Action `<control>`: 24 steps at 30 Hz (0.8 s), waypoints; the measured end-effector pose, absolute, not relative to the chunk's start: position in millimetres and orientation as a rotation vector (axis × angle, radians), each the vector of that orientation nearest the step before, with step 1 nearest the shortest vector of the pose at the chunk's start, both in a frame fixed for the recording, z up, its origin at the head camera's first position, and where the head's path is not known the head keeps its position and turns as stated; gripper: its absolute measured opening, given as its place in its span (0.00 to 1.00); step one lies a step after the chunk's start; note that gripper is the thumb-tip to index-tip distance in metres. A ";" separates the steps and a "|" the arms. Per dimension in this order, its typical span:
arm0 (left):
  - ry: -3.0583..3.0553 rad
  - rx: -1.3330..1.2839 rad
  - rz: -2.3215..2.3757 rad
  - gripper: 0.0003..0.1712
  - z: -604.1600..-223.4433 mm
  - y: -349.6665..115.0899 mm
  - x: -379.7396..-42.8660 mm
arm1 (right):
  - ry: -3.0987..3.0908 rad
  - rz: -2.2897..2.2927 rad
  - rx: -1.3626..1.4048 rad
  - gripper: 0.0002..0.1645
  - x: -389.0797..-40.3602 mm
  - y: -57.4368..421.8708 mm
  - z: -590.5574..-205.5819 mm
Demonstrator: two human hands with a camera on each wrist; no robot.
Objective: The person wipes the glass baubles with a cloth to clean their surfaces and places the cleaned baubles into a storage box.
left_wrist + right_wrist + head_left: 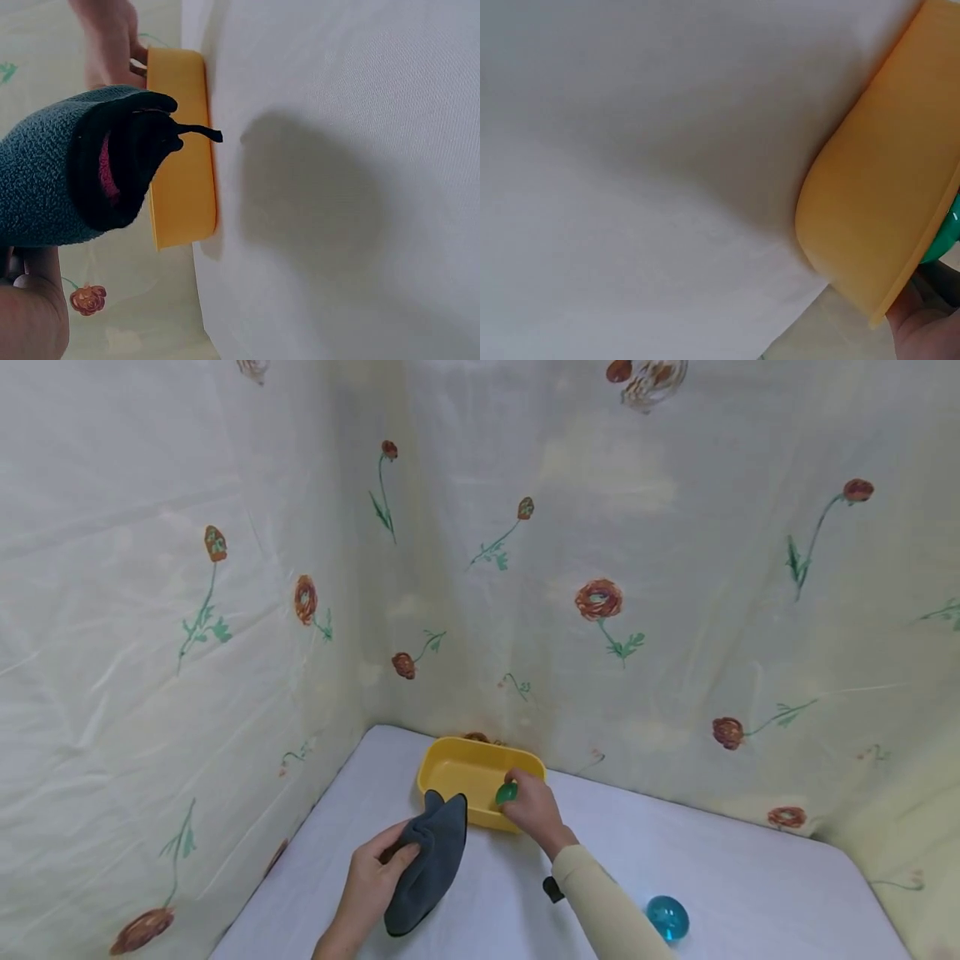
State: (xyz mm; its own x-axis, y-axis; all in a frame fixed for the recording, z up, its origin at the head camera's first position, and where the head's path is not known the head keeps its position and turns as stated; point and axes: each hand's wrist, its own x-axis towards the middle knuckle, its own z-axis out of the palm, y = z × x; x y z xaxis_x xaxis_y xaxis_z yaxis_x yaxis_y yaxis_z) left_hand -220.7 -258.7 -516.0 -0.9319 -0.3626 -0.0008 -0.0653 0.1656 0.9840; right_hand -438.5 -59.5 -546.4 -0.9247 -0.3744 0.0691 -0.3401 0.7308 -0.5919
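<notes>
Green thing (506, 792) at the yellow tub's (461, 770) right end

The right hand (534, 812) pinches it over the tub; whether it touches the bottom, I cannot tell. The tub's long axis runs left to right, and the right hand is nearer. The left hand (375, 867) grips a grey cloth (437, 864) before the tub's left part.

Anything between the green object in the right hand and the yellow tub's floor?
Nothing visible. The right hand holds the green object at the open top of the yellow tub; what lies right beneath is hidden. The grey fabric item in the left hand is off to the side.
</notes>
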 end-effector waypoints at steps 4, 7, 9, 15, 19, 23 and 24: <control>-2.201 0.422 -1.834 0.22 -515.9 -259.6 -221.5 | 2.899 -0.910 -0.612 0.23 -442.7 -63.0 -543.7; -2.208 0.435 -1.825 0.23 -517.2 -259.8 -221.4 | 2.918 -0.850 -0.631 0.22 -447.1 -64.8 -545.2; -2.216 0.447 -1.823 0.23 -518.1 -259.7 -221.4 | 2.922 -0.806 -0.644 0.22 -449.7 -66.0 -546.9; -2.219 0.463 -1.829 0.22 -520.4 -258.9 -221.6 | 2.922 -0.684 -0.643 0.21 -452.3 -66.9 -549.1; -2.216 0.454 -1.810 0.22 -520.9 -260.4 -223.0 | 2.911 -0.652 -0.639 0.19 -453.3 -68.5 -546.3; -2.207 0.454 -1.795 0.22 -521.9 -262.1 -223.8 | 2.895 -0.627 -0.665 0.19 -453.6 -70.8 -545.9; -2.205 0.455 -1.795 0.21 -521.9 -262.3 -223.6 | 2.887 -0.623 -0.666 0.19 -453.4 -71.4 -546.3</control>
